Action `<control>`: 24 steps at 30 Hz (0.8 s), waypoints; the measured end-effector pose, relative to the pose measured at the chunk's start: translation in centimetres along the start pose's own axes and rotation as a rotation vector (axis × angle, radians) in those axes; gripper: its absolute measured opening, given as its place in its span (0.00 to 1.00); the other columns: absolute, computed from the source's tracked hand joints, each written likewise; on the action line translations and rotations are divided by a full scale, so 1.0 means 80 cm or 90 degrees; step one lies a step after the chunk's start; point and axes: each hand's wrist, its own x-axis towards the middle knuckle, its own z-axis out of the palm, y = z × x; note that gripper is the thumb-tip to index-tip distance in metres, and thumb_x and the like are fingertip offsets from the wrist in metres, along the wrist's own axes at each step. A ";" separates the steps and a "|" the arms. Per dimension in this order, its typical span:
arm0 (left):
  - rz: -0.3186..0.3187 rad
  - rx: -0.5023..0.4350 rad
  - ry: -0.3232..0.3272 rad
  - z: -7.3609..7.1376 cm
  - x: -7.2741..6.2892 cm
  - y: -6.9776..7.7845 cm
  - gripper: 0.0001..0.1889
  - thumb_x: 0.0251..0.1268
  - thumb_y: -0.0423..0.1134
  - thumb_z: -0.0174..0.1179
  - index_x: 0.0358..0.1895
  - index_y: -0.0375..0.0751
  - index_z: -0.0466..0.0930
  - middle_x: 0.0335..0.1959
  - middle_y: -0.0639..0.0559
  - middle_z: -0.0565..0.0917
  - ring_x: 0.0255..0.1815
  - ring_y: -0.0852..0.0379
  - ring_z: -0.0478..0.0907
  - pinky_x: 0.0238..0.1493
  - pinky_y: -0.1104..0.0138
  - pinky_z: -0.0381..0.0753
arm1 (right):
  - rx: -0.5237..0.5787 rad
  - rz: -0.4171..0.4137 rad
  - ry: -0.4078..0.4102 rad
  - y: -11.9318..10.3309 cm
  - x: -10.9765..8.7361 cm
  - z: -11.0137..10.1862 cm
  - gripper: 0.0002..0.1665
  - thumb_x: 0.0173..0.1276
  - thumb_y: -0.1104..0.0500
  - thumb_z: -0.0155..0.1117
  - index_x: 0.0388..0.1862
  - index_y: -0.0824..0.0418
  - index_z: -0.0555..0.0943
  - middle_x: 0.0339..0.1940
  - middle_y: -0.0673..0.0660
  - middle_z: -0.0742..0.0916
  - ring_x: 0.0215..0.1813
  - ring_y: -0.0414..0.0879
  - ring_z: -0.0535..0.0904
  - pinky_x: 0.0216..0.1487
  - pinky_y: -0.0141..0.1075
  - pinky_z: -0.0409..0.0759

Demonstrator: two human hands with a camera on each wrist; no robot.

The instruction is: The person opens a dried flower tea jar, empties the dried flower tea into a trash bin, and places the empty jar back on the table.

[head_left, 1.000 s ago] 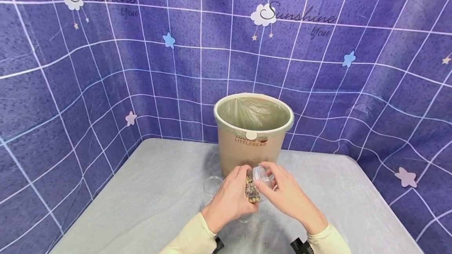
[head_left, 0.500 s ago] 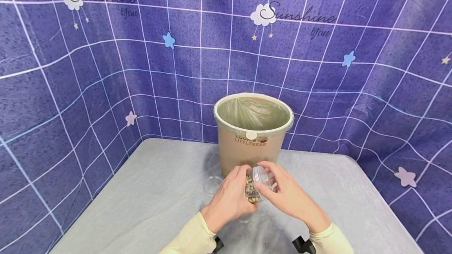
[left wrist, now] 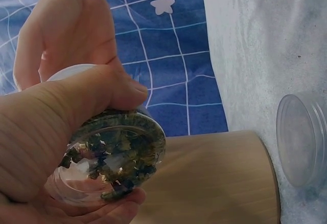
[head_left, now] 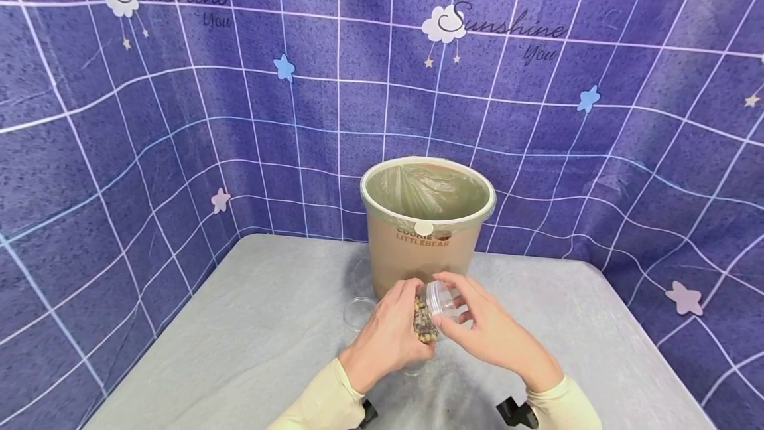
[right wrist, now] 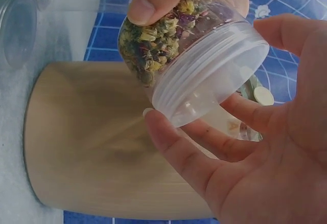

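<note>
The left hand (head_left: 382,338) grips the jar (right wrist: 166,40), partly covering the dried flowers (head_left: 425,324). The right hand (head_left: 486,325) pinches the lid (right wrist: 212,73). 1 clear object (head_left: 413,369), mostly hidden by the left hand, is unidentifiable.

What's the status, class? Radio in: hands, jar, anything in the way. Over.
Left hand grips tilted jar, dried flowers inside. Right hand holds the jar's lid by the edge. Bin and clear container nearby, neither between the hands.

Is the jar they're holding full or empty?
Partly full: yellowish flowers show through the clear jar, with some flowerless gaps.
</note>
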 end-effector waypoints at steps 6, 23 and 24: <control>-0.001 0.000 -0.002 0.000 0.000 0.000 0.43 0.28 0.43 0.82 0.58 0.43 0.72 0.47 0.53 0.78 0.45 0.58 0.76 0.50 0.63 0.81 | 0.000 -0.012 -0.007 -0.002 -0.001 -0.005 0.38 0.68 0.47 0.72 0.74 0.50 0.70 0.61 0.48 0.81 0.50 0.49 0.83 0.40 0.34 0.82; -0.001 0.010 -0.005 0.000 0.000 0.000 0.44 0.29 0.43 0.82 0.59 0.42 0.72 0.49 0.52 0.79 0.46 0.57 0.77 0.51 0.64 0.81 | 0.041 -0.095 -0.027 0.002 0.000 -0.008 0.40 0.67 0.55 0.74 0.75 0.56 0.69 0.65 0.46 0.79 0.55 0.47 0.83 0.52 0.42 0.86; -0.001 0.011 -0.006 0.000 0.000 0.000 0.44 0.29 0.43 0.82 0.59 0.42 0.72 0.48 0.52 0.79 0.46 0.57 0.76 0.51 0.64 0.81 | 0.043 -0.101 -0.028 0.002 0.000 -0.008 0.39 0.67 0.55 0.73 0.75 0.57 0.69 0.65 0.46 0.79 0.55 0.47 0.83 0.53 0.42 0.86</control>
